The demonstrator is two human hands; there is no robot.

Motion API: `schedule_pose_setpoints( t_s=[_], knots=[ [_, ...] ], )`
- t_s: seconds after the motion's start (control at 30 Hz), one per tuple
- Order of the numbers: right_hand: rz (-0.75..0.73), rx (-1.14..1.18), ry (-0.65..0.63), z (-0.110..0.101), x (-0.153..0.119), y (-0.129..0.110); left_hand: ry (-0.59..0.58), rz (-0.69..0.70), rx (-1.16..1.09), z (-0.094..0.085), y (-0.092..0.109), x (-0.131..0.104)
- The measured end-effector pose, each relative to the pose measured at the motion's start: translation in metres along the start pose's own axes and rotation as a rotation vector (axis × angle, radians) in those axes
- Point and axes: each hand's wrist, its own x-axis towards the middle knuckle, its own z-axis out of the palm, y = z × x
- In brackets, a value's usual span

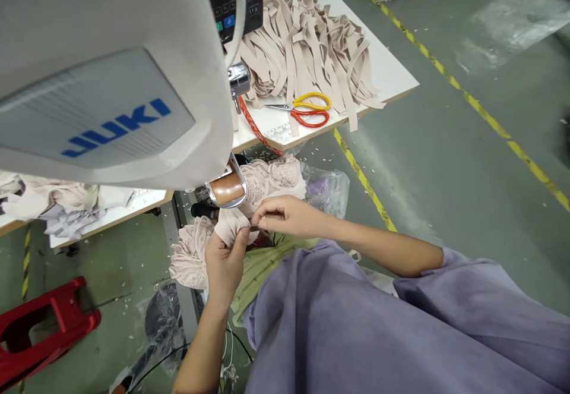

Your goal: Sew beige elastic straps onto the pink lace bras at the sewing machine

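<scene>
My left hand (226, 261) pinches a small piece of beige fabric (231, 226) between thumb and fingers, just below the metal-rimmed end of the sewing machine (227, 187). Right beside it, my right hand (285, 216) is closed, its fingertips pressed together at the fabric's right edge; what they hold is too small to make out. Gathered beige lace pieces (192, 254) hang left of my left hand, and more lace (274, 177) lies beyond my right hand.
The white JUKI machine head (178, 73) fills the upper left. Beige strips (307, 49) and red-and-yellow scissors (312, 110) lie on the white table (392, 76). A red stool (66, 317) stands lower left. A clear plastic bag (332, 189) is beyond my right hand.
</scene>
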Motion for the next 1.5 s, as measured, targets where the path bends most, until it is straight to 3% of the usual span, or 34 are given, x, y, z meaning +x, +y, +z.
schedule_pose_setpoints(
  t_s=[0.2,0.4,0.57,0.87,1.1,1.23,1.4,1.5],
  knots=[
    [-0.006,-0.128,0.096,-0.008,-0.008,-0.008,-0.089,0.017,0.045,-0.009,0.000,0.004],
    [-0.055,-0.251,0.028,-0.008,-0.010,-0.011,-0.151,0.063,0.113,-0.003,0.008,-0.003],
    [-0.065,-0.251,-0.011,-0.010,-0.010,-0.009,-0.151,0.019,0.107,0.003,0.014,-0.005],
    [-0.019,-0.118,-0.074,-0.019,0.001,-0.002,-0.126,-0.094,0.041,0.001,0.020,0.005],
    [0.206,0.264,-0.128,-0.013,-0.001,0.009,-0.076,-0.186,-0.256,0.011,0.011,0.010],
    [0.233,0.280,-0.065,-0.010,-0.004,0.002,-0.023,-0.180,-0.415,0.019,0.006,0.009],
    [0.031,-0.024,0.116,-0.009,-0.005,-0.014,0.102,-0.186,-0.543,0.029,0.015,0.006],
    [-0.118,-0.174,0.105,-0.015,-0.001,-0.025,0.115,-0.208,-0.620,0.029,0.020,-0.001]
  ],
)
